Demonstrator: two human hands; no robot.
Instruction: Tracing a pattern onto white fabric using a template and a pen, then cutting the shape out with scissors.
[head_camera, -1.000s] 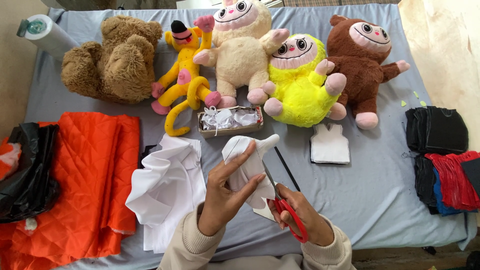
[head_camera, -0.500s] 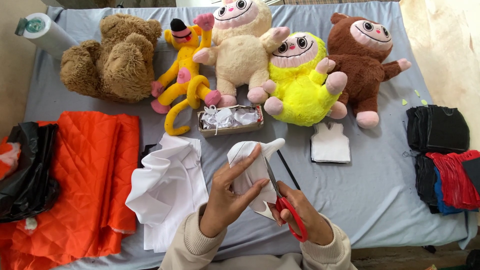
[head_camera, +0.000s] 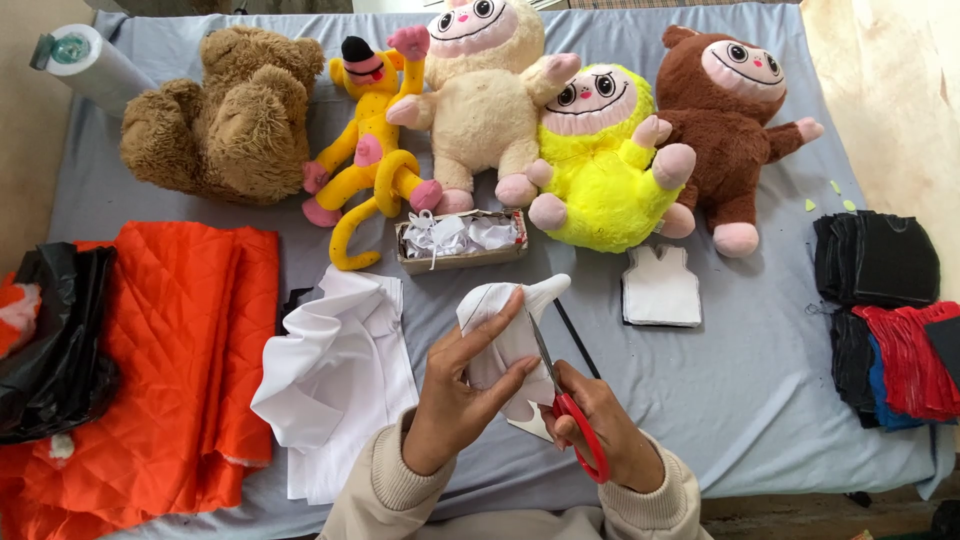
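While gripped from both sides, the work sits low and central over the grey-blue sheet.

Cloth piece: a small white cloth piece (head_camera: 500, 335) is held up just above the sheet (head_camera: 760, 390), near the front edge, its upper corner folded toward the right.
Left hand: the left hand (head_camera: 465, 400) reaches up from a beige sleeve, palm turned down, fingers spread over the cloth and thumb pressing beneath, clenched on it.
Right hand: the right hand (head_camera: 605, 435) curls round the red-handled scissors (head_camera: 560, 395), fingers through the loops, wrist bent inward; the blades angle up and left into the cloth edge.
Just beside: a stack of white fabric (head_camera: 340, 375) lies left of the hands; a white vest-shaped cutout (head_camera: 660, 288) lies to the right.
Behind: a small cardboard box (head_camera: 460, 243) of white scraps.
Farther out: orange quilted fabric (head_camera: 190, 350) at left, dark and red cut pieces (head_camera: 885, 310) at right, plush toys (head_camera: 590, 150) along the back.
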